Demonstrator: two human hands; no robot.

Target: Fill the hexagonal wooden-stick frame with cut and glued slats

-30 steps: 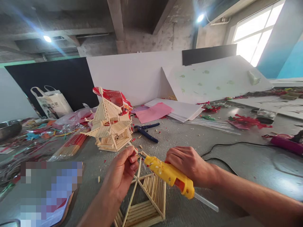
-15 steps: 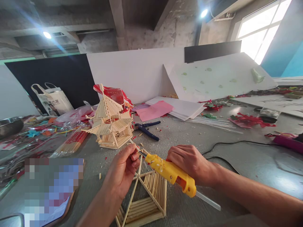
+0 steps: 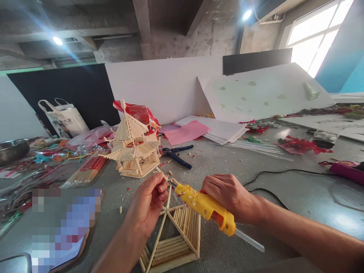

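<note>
My right hand is wrapped round the handle of a yellow glue gun, with a clear glue stick sticking out of its back. The nozzle touches or nearly touches a short wooden stick pinched between the thumb and fingers of my left hand. Below both hands lies a flat frame of wooden sticks, its spokes meeting at a centre and some sections filled with parallel sticks. My left hand hides part of it. Behind my left hand stands a tiered stick pagoda.
Dark blue cutters lie beyond the hands. A phone is at the lower left, near bagged sticks. Pink paper and white boards are at the back. A black cable runs on the right.
</note>
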